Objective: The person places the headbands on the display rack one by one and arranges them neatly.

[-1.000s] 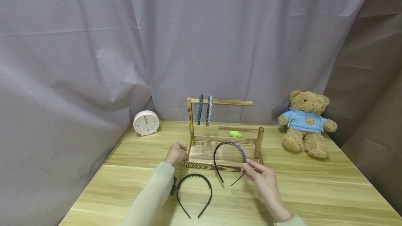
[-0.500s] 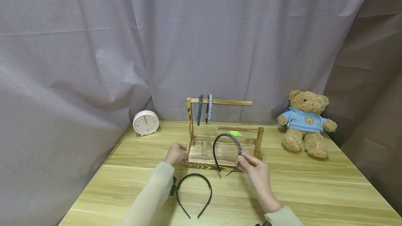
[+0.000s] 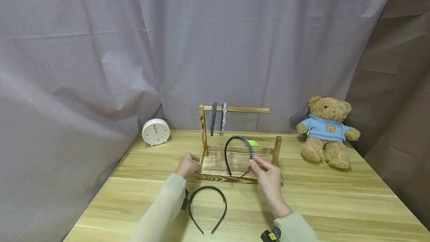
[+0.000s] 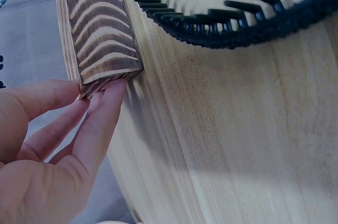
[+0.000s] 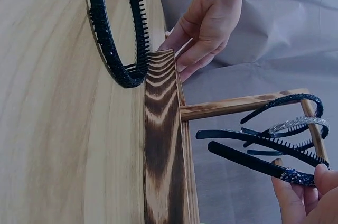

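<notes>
My left hand (image 3: 188, 165) grips the left end of a wooden rack (image 3: 215, 177); in the left wrist view, thumb and fingers pinch the corner of its striped front board (image 4: 100, 28). Between thumb and fingers, my right hand (image 3: 270, 182) holds a toothed black headband (image 3: 226, 154) by its sparkly side. It is raised with its arch up, overlapping the rack's tray and lower bar in the head view. Two glittery headbands, one dark (image 3: 213, 119) and one silver (image 3: 223, 119), hang from the upper bar (image 3: 250, 109). Another black headband (image 3: 208, 187) lies on the table before the rack.
A round white clock (image 3: 156, 132) stands at the back left. On the right sits a teddy bear (image 3: 329, 128) in a blue hoodie. Something bright green (image 3: 253, 143) shows by the rack's lower bar. Grey curtain (image 3: 215, 47) closes off the back.
My right hand has moved forward and a little left, carrying the headband from before the rack up over its tray. My left hand stays at the rack's corner.
</notes>
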A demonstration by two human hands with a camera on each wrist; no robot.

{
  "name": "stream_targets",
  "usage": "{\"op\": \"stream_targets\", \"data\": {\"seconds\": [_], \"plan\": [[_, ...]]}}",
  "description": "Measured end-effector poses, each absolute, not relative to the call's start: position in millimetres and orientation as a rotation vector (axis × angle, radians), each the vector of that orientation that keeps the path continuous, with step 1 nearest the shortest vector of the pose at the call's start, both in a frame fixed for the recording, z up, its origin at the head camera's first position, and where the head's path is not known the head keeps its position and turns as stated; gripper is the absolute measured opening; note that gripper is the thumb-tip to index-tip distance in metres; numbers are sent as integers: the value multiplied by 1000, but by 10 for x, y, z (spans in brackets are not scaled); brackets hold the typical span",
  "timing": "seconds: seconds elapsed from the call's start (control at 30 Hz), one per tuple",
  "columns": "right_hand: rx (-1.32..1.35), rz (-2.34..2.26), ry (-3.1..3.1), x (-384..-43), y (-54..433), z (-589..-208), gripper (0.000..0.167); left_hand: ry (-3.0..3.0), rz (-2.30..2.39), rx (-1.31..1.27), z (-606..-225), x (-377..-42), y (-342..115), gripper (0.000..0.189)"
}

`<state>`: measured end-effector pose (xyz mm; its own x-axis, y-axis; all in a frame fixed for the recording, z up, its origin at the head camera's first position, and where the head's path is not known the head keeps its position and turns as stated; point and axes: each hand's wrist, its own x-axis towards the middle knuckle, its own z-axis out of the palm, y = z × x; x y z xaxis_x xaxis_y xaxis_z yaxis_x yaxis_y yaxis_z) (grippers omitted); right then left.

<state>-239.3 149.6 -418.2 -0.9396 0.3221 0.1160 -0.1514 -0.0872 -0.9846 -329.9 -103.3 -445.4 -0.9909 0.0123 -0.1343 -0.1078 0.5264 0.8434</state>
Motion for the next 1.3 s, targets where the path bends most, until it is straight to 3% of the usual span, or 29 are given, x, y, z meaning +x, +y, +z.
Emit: {"op": "stream_targets", "data": {"seconds": [1.3], "plan": [[-200,1796,-1826,-2595,1434,-4338,28,2649,1485,-60,-4486,-3320,-1041,42]]}}
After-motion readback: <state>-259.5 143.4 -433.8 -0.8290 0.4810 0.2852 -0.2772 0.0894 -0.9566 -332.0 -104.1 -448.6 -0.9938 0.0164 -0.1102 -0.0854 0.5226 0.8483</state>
